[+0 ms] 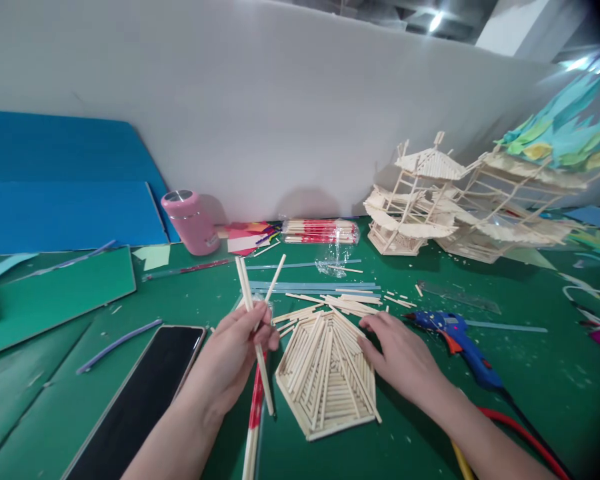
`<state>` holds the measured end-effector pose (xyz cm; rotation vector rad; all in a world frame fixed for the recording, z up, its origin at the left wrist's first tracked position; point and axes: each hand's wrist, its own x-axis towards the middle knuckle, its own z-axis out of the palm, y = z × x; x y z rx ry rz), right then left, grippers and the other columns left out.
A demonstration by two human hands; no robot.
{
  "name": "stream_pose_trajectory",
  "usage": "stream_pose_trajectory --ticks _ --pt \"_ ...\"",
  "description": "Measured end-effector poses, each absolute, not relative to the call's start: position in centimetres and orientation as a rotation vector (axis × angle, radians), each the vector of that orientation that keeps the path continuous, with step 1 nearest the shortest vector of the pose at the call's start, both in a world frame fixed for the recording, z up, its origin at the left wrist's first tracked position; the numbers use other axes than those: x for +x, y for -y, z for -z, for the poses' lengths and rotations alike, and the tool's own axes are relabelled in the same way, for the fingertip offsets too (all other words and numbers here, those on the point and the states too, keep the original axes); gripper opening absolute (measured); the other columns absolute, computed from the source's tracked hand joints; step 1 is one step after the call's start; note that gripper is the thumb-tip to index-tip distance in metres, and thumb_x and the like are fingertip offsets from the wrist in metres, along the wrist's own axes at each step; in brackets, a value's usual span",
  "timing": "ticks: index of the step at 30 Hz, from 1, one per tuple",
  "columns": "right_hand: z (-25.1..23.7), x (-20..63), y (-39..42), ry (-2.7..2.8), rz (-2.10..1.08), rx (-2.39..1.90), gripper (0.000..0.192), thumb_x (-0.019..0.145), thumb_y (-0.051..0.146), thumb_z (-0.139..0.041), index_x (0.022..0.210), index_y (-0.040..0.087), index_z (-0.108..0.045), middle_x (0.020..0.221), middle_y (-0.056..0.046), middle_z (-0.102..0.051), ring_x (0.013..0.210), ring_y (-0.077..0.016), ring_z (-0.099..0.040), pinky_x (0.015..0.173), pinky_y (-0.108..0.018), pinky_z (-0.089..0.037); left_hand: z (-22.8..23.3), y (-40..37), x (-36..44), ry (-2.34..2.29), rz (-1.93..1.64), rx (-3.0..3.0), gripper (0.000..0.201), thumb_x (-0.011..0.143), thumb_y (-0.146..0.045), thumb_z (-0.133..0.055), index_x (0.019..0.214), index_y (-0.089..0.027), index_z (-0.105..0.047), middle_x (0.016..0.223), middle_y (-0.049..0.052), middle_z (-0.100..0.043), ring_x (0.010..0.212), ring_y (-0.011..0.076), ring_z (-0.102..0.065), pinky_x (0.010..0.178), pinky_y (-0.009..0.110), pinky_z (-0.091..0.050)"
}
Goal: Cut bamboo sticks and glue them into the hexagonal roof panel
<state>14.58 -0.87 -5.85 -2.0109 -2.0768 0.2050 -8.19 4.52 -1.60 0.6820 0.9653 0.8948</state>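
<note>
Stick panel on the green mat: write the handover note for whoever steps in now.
Left hand: closed on a few loose wooden sticks, held above the mat.
Right hand: flat on the right edge of the hexagonal stick panel, no grip.
Nearby: blue glue gun right of the panel, loose stick pile behind it, phone at left.
Done: panel faces look filled with sticks.
Left: the held sticks are not on the panel.

Pale, matt bare-wood sticks [250, 313] and a flat hexagonal panel of the same raw wooden sticks [327, 373] lie on the matt green tabletop [530, 373]. The blue plastic glue gun [460, 343] looks smooth and slightly shiny; the black phone screen [145, 393] is glossy glass.
</note>
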Motion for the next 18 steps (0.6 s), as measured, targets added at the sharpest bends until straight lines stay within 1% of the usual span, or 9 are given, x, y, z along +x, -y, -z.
stream_pose_trajectory --ticks 3,5,9,13,16,18 --pt "6.4 14.7 0.9 2.114 -0.245 -2.002 0.016 0.084 0.021 -0.041 0.079 0.02 -0.055 0.076 -0.004 -0.058 0.075 -0.0194 -0.056 0.062 -0.031 -0.042 2.2 -4.1 -7.2 -1.016 -0.842 0.659 0.022 0.077 -0.026 -0.054 0.058 -0.016 -0.049 0.044 -0.005 -0.037 0.057 0.0136 -0.051 0.06 0.023 -0.041" --pt "6.4 14.7 1.3 2.132 -0.26 -1.993 0.016 0.085 0.021 -0.041 0.079 0.02 -0.056 0.075 -0.003 -0.057 0.074 -0.0192 -0.055 0.063 -0.031 -0.042 2.4 -3.7 -6.8 -1.019 -0.799 0.651 0.023 0.077 -0.027 -0.053 0.058 -0.016 -0.049 0.045 -0.005 -0.037 0.06 0.0149 -0.053 0.062 0.026 -0.042" --pt "5.9 15.0 2.5 2.182 -0.328 -1.945 0.018 0.087 0.023 -0.04 0.084 0.021 -0.057 0.077 -0.003 -0.058 0.076 -0.0189 -0.054 0.066 -0.032 -0.042 2.3 -2.4 -6.8 -0.996 -0.752 0.675 0.025 0.08 -0.027 -0.049 0.057 -0.017 -0.049 0.047 -0.005 -0.038 0.06 0.0144 -0.052 0.065 0.027 -0.041" --pt "5.2 15.6 3.2 2.198 -0.418 -1.94 0.02 0.086 0.023 -0.039 0.079 0.023 -0.058 0.072 -0.001 -0.057 0.073 -0.0177 -0.055 0.062 -0.029 -0.042 2.5 -0.8 -7.2 -0.978 -0.723 0.702 0.03 0.083 -0.031 -0.046 0.056 -0.017 -0.049 0.052 -0.003 -0.042 0.064 0.0151 -0.053 0.067 0.027 -0.038" --pt "4.9 15.8 2.3 2.185 -0.34 -1.954 0.02 0.086 0.022 -0.038 0.08 0.022 -0.058 0.074 -0.001 -0.059 0.074 -0.0168 -0.056 0.063 -0.028 -0.041 2.8 -0.1 -7.5 -0.994 -0.722 0.698 0.029 0.082 -0.033 -0.047 0.058 -0.017 -0.051 0.056 -0.002 -0.046 0.068 0.0162 -0.054 0.067 0.027 -0.038" --pt "4.8 15.6 1.0 2.189 -0.282 -1.953 0.016 0.084 0.021 -0.042 0.084 0.021 -0.057 0.078 -0.002 -0.061 0.076 -0.0162 -0.056 0.065 -0.027 -0.041 2.9 0.1 -7.5 -1.013 -0.74 0.674 0.027 0.081 -0.033 -0.049 0.06 -0.017 -0.053 0.055 -0.002 -0.045 0.067 0.0162 -0.053 0.065 0.026 -0.038"
